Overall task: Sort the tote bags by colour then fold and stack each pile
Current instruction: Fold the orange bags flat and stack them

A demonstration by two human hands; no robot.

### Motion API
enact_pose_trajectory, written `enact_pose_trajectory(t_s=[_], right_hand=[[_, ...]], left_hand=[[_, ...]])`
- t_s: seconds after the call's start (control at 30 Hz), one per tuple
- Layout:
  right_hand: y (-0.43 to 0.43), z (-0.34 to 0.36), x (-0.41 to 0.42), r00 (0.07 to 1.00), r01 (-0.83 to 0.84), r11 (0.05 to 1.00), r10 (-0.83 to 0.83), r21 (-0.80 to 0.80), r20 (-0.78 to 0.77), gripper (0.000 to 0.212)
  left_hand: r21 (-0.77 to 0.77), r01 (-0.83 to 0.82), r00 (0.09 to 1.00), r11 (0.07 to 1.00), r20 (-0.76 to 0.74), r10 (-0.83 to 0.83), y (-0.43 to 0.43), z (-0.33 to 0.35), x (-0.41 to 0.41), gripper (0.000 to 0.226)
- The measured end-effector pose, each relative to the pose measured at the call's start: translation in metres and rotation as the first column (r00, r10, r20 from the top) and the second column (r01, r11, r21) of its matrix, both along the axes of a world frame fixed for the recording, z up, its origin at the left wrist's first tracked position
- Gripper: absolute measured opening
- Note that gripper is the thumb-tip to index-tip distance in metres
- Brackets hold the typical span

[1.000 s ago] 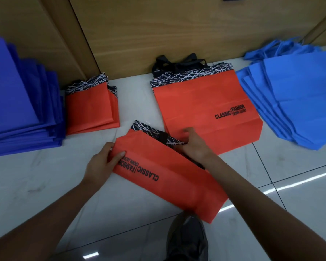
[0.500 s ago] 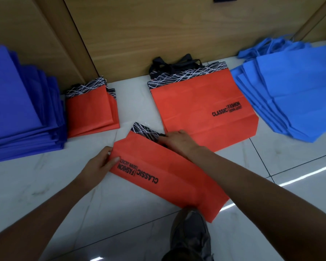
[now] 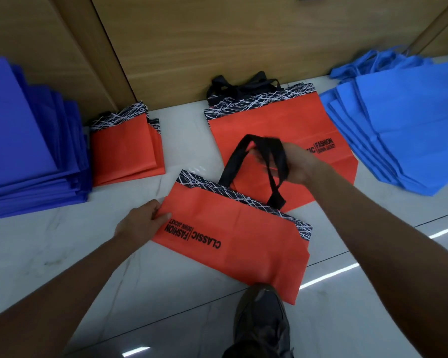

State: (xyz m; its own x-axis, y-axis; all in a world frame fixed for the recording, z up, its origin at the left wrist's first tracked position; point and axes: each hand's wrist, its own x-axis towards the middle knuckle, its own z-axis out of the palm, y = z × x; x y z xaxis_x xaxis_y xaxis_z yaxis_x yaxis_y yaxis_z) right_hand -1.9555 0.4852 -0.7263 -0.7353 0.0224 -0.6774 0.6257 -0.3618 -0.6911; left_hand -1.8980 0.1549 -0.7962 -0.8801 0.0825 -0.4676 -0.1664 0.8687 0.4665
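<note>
An orange tote bag (image 3: 243, 236) with a black-and-white scribble band lies folded lengthwise on the floor in front of me. My left hand (image 3: 140, 223) pinches its left end beside the printed lettering. My right hand (image 3: 292, 164) grips the bag's black handles (image 3: 269, 161) and holds them lifted above the bag. Behind it lies a flat orange tote (image 3: 269, 125) with its own black handles against the wall. A small stack of folded orange totes (image 3: 126, 148) sits to the left.
A pile of dark blue bags (image 3: 23, 140) fills the far left; a fanned pile of light blue bags (image 3: 404, 130) lies at the right. A wooden wall (image 3: 217, 40) runs behind. My dark shoe (image 3: 263, 324) stands at the bottom centre on the white tiled floor (image 3: 75, 254).
My right hand has pulled the black handles out from the folded bag and raised them up and to the right. The left hand has kept its hold on the bag's end.
</note>
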Motion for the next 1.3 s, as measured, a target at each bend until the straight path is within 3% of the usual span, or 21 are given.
enact_pose_trajectory(t_s=[0.1, 0.13, 0.17, 0.23, 0.3, 0.33, 0.37, 0.47, 0.6, 0.67, 0.77, 0.83, 0.9, 0.97, 1.03, 1.2, 1.3], right_hand=[[0.021, -0.004, 0.007, 0.994, 0.023, 0.920, 0.022, 0.392, -0.111, 0.048], [0.022, -0.005, 0.019, 0.977, 0.122, 0.821, 0.000, 0.558, -0.214, 0.048], [0.020, -0.004, 0.035, 0.932, 0.237, 0.654, 0.057, 0.718, -0.359, 0.046], [0.001, 0.000, 0.076, 0.731, 0.399, 0.363, 0.429, 0.842, -0.531, 0.036], [-0.017, -0.012, 0.116, 0.413, 0.464, 0.205, 0.811, 0.862, -0.416, 0.028], [-0.025, -0.022, 0.132, 0.315, 0.439, 0.171, 0.890, 0.882, -0.329, 0.028], [-0.031, -0.035, 0.144, 0.286, 0.373, 0.147, 0.921, 0.916, -0.264, 0.030], [-0.037, -0.076, 0.158, 0.350, 0.142, 0.056, 0.931, 0.988, -0.103, 0.036], [-0.029, -0.098, 0.144, 0.377, 0.025, -0.158, 0.916, 0.987, 0.137, 0.071], [-0.026, -0.097, 0.138, 0.359, 0.049, -0.170, 0.923, 0.984, 0.141, 0.062], [-0.022, -0.091, 0.132, 0.365, 0.183, -0.109, 0.930, 0.977, 0.036, 0.039], [-0.021, -0.088, 0.132, 0.356, 0.293, -0.074, 0.934, 0.953, -0.037, 0.031], [-0.019, -0.088, 0.132, 0.357, 0.356, -0.078, 0.932, 0.931, -0.059, 0.028], [-0.016, -0.090, 0.132, 0.369, 0.402, -0.093, 0.927, 0.911, -0.068, 0.024], [-0.017, -0.091, 0.134, 0.381, 0.452, -0.100, 0.920, 0.887, -0.091, 0.023], [-0.022, -0.083, 0.140, 0.490, 0.577, -0.064, 0.825, 0.814, -0.282, 0.028], [-0.027, -0.078, 0.142, 0.544, 0.545, -0.158, 0.814, 0.824, -0.203, 0.044]], left_hand=[[-0.116, -0.002, 1.000, 0.993, -0.031, -0.002, 0.009, 0.002, -0.001, 0.026], [-0.130, -0.013, 0.999, 0.991, -0.038, 0.008, 0.012, 0.002, -0.001, 0.025], [-0.129, -0.031, 0.999, 0.991, -0.040, 0.026, 0.015, 0.001, -0.001, 0.026], [-0.100, -0.087, 0.996, 0.991, -0.020, 0.085, 0.019, 0.000, -0.002, 0.030], [-0.041, -0.156, 0.988, 0.987, 0.010, 0.157, 0.023, -0.001, -0.005, 0.031], [-0.005, -0.187, 0.982, 0.982, 0.017, 0.187, 0.025, -0.002, -0.006, 0.030], [0.033, -0.218, 0.976, 0.975, 0.025, 0.218, 0.026, -0.002, -0.007, 0.029], [0.128, -0.331, 0.943, 0.935, 0.067, 0.325, 0.032, -0.001, -0.010, 0.031], [0.130, -0.395, 0.917, 0.909, 0.109, 0.383, 0.037, 0.004, -0.014, 0.034], [0.106, -0.375, 0.927, 0.921, 0.070, 0.369, 0.039, 0.007, -0.012, 0.030], [-0.057, -0.222, 0.934, 0.973, -0.300, 0.195, 0.041, 0.008, 0.000, 0.046], [-0.122, 0.066, 0.838, 0.990, -0.533, -0.121, 0.041, 0.007, 0.007, 0.056], [-0.161, 0.383, 0.686, 0.910, -0.610, -0.397, 0.043, 0.009, 0.008, 0.067], [-0.166, 0.581, 0.576, 0.797, -0.607, -0.547, 0.056, 0.016, 0.006, 0.072], [-0.189, 0.675, 0.533, 0.713, -0.542, -0.649, 0.075, 0.023, 0.002, 0.073], [-0.216, 0.784, 0.574, 0.582, -0.106, -0.812, 0.098, 0.009, -0.001, 0.086], [-0.239, 0.797, 0.545, 0.555, -0.112, -0.831, 0.096, -0.004, 0.003, 0.099]])
